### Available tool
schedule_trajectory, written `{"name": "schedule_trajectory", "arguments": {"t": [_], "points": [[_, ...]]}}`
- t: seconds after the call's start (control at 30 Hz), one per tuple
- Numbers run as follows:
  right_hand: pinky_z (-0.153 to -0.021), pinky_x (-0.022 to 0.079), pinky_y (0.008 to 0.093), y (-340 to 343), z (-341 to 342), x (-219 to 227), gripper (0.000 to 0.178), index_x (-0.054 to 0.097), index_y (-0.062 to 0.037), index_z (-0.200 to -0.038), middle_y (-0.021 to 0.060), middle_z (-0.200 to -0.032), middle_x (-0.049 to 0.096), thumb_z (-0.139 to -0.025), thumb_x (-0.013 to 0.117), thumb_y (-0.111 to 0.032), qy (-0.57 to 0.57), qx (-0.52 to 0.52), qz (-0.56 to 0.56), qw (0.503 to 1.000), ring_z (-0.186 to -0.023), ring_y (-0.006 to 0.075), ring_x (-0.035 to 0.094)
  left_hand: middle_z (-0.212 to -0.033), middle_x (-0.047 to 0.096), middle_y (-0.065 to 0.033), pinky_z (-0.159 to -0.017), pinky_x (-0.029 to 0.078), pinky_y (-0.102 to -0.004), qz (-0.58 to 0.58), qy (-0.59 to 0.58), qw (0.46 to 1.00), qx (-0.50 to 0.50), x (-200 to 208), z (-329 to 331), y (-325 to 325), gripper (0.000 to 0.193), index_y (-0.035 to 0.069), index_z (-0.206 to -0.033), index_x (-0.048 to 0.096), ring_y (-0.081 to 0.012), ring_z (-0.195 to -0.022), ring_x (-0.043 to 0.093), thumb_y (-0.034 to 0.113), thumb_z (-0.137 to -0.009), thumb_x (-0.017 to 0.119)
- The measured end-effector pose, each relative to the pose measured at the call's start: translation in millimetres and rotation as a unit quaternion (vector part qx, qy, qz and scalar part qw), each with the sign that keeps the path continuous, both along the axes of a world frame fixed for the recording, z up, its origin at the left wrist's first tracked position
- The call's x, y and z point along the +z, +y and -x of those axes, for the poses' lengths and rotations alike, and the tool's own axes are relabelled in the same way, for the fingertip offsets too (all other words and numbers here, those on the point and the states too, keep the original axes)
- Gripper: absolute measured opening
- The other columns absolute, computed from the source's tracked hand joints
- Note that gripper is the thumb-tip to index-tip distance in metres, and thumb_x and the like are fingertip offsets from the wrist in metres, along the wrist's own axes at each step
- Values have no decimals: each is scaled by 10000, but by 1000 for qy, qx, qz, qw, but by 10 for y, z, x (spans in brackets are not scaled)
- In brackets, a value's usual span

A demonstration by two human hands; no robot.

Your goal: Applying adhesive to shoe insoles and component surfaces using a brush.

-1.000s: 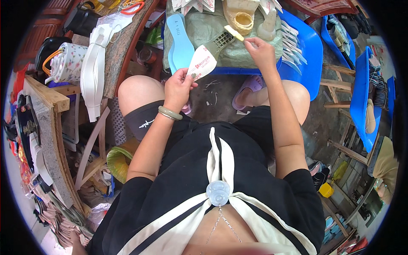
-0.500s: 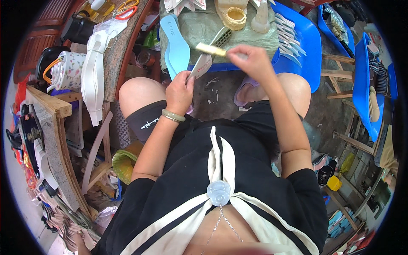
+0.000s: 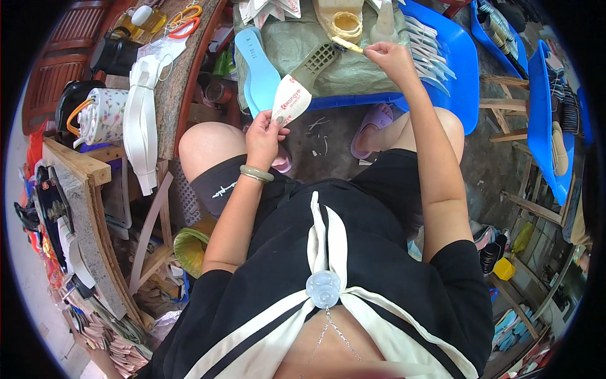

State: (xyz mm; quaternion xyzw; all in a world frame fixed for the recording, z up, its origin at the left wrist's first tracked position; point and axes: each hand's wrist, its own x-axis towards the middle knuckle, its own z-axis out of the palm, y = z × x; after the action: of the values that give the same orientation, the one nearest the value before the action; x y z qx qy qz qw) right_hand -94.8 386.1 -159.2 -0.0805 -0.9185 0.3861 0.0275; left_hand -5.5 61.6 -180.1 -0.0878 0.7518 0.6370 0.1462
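My left hand (image 3: 261,136) pinches one end of a shoe insole (image 3: 291,100), white with red print. The insole's other end shows an olive-green grid and points away from me. My right hand (image 3: 391,60) grips the end of a small brush (image 3: 349,46) with a pale yellow handle. The brush's tip lies just past the insole's grid end, close to a cream-coloured glue pot (image 3: 346,24) with a crusted rim; whether they touch I cannot tell. Left of the insole, a light-blue insole (image 3: 254,69) rests on the green-grey covered work surface (image 3: 372,79).
A blue tray (image 3: 457,82) with stacked white insoles stands right of the work surface. White pointed pieces (image 3: 270,9) lie at the back. To the left, a side table holds white strips (image 3: 142,126), a flowered pot (image 3: 104,114) and orange-handled scissors (image 3: 184,26).
My right hand has moved away from me with the brush, from over the insole toward the glue pot. My left hand has turned the insole so its printed face shows more fully.
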Motion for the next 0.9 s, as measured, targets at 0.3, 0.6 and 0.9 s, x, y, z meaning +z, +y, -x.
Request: {"name": "schedule_trajectory", "arguments": {"t": [0.3,0.6,0.9], "points": [[-589,466,262,-468,-594,-165,220,703,-54,-895,78,-678,661,-795,661,-245,67,-66,176,980,-606,90,590,-930,632,-126,-628,565,-234,-394,-240,883,91,178,-22,50,244,-3,-1121,450,-159,-773,648,46,-900,541],[-628,467,220,-896,-1140,248,157,692,-24,-916,38,-734,682,-814,655,-137,90,-51,247,964,-666,58,592,-890,622,-106,-633,551,-219,-488,-300,807,139,197,-30,62,126,22,-1018,500,-142,-729,615,32,-897,538],[-609,500,298,-573,-384,-140,161,705,-125,-913,122,-759,673,-810,656,-238,131,15,131,983,-676,204,671,-814,551,-89,-486,418,-183,-478,-288,818,141,218,-74,122,253,80,-1104,408,-102,-607,502,40,-895,545]]}}
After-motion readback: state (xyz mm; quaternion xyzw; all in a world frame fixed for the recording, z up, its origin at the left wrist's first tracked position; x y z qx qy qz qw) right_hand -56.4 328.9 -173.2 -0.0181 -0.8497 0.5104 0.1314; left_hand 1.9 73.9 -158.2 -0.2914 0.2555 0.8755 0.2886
